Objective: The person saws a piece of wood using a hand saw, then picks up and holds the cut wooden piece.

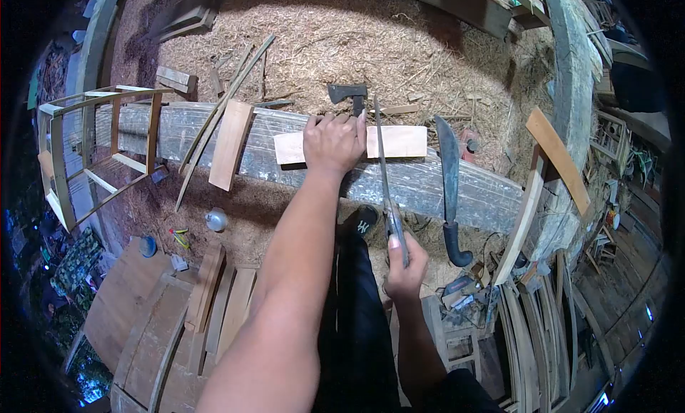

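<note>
A pale wooden board [399, 142] lies across the weathered bench beam [285, 184]. My left hand [334, 143] presses on it from above, its fingers bent over the far edge. My right hand [407, 265] is wrapped round the handle of a long narrow saw [385, 167], whose blade reaches forward across the board, just right of my left hand. Beyond my left fingers is a hatchet [347, 93], its handle partly hidden. A machete [449, 174] with a dark curved handle lies to the right of the saw, over the beam.
Another short board [230, 145] and thin strips [239, 88] lie across the beam at left, beside a wooden frame [152, 134]. Curved wood pieces [521, 220] lean at right. Shavings cover the ground. My foot [365, 220] is below the beam.
</note>
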`<state>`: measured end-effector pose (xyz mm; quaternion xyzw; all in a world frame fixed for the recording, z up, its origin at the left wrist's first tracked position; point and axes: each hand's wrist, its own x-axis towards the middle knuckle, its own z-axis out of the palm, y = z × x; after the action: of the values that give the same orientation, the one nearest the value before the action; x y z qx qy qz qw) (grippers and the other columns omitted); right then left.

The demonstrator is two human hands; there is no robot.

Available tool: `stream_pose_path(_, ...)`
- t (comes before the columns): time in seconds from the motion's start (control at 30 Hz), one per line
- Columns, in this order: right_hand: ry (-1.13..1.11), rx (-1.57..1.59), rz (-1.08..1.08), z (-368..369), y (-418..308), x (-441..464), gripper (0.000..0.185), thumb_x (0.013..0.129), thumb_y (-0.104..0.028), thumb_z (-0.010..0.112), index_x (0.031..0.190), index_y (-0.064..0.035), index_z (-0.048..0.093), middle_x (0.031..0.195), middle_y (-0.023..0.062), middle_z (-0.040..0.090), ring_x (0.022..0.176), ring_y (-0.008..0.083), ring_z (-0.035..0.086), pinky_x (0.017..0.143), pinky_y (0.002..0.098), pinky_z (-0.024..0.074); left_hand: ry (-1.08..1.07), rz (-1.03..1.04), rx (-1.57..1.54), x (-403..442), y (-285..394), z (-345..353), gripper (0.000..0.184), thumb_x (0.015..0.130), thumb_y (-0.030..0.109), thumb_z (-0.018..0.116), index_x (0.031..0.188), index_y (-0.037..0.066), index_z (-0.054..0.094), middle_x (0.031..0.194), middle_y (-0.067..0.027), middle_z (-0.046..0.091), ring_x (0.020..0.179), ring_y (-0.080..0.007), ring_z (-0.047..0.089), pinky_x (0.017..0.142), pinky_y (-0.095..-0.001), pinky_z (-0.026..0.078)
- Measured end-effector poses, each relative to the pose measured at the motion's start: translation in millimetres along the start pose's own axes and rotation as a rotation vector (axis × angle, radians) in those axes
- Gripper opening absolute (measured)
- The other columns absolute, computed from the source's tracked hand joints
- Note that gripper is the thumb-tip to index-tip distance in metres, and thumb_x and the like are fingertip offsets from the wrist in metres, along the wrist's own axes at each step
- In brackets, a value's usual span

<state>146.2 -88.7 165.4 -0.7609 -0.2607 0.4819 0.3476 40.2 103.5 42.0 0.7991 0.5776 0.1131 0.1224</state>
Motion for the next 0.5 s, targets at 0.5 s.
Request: stream_pose_path(0.5,-0.038,0.252,0.060,3.0,30.8,-12.1,0.031,0.104,-0.021,0.054,0.079,-0.0030,0.050,0.066,-0.0031,0.039,0.064,0.0069,0.036,0.056,0.0284,0.0306,-0.035,-0.155,-0.064,12.0,4.5,1.2,0.038,0.101,0.028,0.051,0.078,0.006,0.071,0.086,-0.0149,0.070,0.085,-0.0323,0.067,0.080,-0.0462,0.047)
